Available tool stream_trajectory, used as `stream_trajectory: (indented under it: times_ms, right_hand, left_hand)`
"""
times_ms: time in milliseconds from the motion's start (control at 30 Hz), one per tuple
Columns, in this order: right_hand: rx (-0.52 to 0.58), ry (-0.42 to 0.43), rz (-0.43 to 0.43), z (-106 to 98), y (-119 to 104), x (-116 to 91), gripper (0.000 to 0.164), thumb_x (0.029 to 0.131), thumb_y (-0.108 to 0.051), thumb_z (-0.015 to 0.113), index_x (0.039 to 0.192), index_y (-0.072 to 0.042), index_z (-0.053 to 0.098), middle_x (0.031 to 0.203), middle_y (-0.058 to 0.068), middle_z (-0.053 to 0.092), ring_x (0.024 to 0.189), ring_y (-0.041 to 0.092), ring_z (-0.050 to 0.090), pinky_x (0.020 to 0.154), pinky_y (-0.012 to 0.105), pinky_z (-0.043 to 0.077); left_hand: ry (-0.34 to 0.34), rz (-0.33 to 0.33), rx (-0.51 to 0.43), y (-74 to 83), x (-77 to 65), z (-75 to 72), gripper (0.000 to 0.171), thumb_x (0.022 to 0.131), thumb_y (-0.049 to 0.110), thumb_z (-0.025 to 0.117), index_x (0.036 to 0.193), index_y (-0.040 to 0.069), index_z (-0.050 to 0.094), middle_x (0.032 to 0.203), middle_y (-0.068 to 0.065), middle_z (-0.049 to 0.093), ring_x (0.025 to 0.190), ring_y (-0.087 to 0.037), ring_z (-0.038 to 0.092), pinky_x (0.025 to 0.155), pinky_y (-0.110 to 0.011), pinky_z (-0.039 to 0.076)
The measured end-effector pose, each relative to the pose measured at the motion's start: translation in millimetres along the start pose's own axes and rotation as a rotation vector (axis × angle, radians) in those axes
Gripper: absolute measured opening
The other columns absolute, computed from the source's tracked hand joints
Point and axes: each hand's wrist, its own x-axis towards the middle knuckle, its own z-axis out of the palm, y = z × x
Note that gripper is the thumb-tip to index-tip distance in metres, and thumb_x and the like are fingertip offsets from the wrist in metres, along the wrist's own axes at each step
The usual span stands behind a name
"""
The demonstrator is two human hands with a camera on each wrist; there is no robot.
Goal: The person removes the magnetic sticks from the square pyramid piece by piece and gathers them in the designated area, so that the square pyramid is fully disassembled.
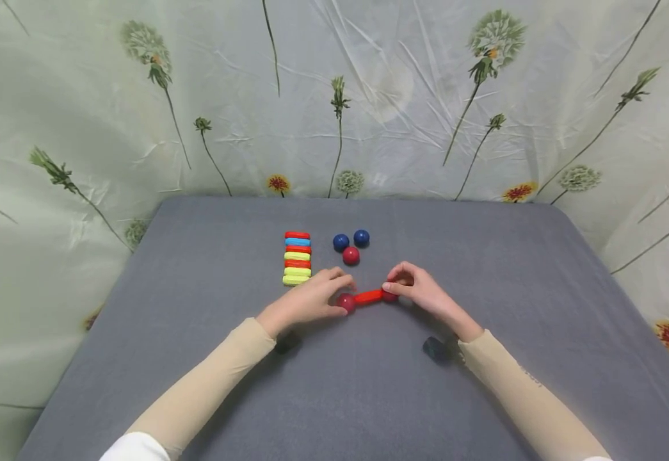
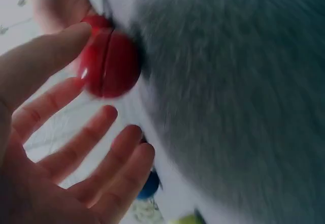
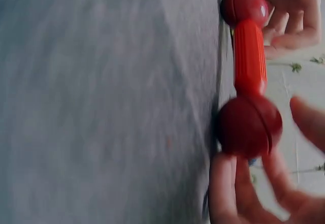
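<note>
A red rod [image 1: 368, 297] lies on the grey cloth with a red ball at each end, all joined in one piece. Around the left-end ball [image 1: 346, 303] my left hand [image 1: 314, 298] spreads loosely, its thumb and index fingertips right at the ball in the left wrist view. At the other end, the fingers of my right hand [image 1: 422, 292] touch the far side of the second red ball [image 3: 249, 126]. Its thumb stands apart from that ball in the right wrist view, though it overlaps the ball from above in the head view.
Beyond my hands sit a loose red ball [image 1: 351, 256] and two dark blue balls [image 1: 341, 242]. A column of red, blue and yellow rods [image 1: 297, 256] lies to their left. Grey cloth [image 1: 346, 397] covers the table; a floral curtain [image 1: 299, 128] hangs behind it.
</note>
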Motion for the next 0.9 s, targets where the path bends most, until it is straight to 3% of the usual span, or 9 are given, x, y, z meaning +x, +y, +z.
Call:
stream_trajectory:
  times_ms: [167, 433, 500, 700, 900]
  right_hand:
    - [0.069, -0.124, -0.066, -5.3, 6.3, -1.6, 0.025, 0.090, -0.010, 0.065, 0.112, 0.000, 0.056, 0.104, 0.014, 0.059, 0.097, 0.028, 0.056, 0.083, 0.032, 0.048]
    - [0.079, -0.137, -0.077, -9.0, 7.2, -2.2, 0.026, 0.090, -0.010, 0.065, 0.112, 0.001, 0.057, 0.105, 0.014, 0.059, 0.098, 0.027, 0.054, 0.084, 0.033, 0.046]
    - [0.072, -0.137, -0.074, -9.5, 6.9, -2.1, 0.026, 0.090, -0.011, 0.065, 0.113, 0.001, 0.057, 0.106, 0.014, 0.059, 0.098, 0.027, 0.054, 0.084, 0.035, 0.045]
    - [0.057, -0.123, -0.069, -10.2, 7.8, -0.6, 0.026, 0.090, -0.012, 0.065, 0.113, -0.001, 0.058, 0.106, 0.014, 0.058, 0.099, 0.028, 0.053, 0.084, 0.035, 0.045]
    - [0.071, -0.132, -0.063, -8.3, 7.9, -1.1, 0.027, 0.090, -0.012, 0.066, 0.113, -0.001, 0.057, 0.106, 0.014, 0.058, 0.100, 0.028, 0.053, 0.085, 0.032, 0.046]
  left_hand:
    - [-0.056, 0.037, 0.092, 7.9, 10.1, 3.9, 0.026, 0.082, 0.012, 0.074, 0.105, 0.017, 0.064, 0.095, 0.003, 0.055, 0.085, -0.011, 0.053, 0.076, -0.024, 0.049]
    - [-0.057, -0.022, 0.039, 2.6, 14.3, -4.3, 0.022, 0.083, 0.014, 0.068, 0.105, 0.014, 0.067, 0.091, 0.004, 0.054, 0.080, -0.011, 0.052, 0.070, -0.022, 0.047]
    - [-0.012, -0.052, -0.008, -1.0, 16.3, -7.4, 0.023, 0.082, 0.014, 0.069, 0.105, 0.012, 0.066, 0.091, 0.003, 0.055, 0.081, -0.012, 0.053, 0.070, -0.023, 0.047]
    - [0.243, -0.209, -0.127, -14.5, 32.0, -12.7, 0.027, 0.083, 0.006, 0.072, 0.108, 0.005, 0.059, 0.098, -0.008, 0.061, 0.087, -0.020, 0.056, 0.075, -0.030, 0.050]
    - [0.286, -0.330, -0.116, -20.8, 44.5, -13.3, 0.024, 0.084, 0.004, 0.070, 0.104, 0.002, 0.056, 0.091, -0.011, 0.056, 0.083, -0.023, 0.053, 0.070, -0.032, 0.049]
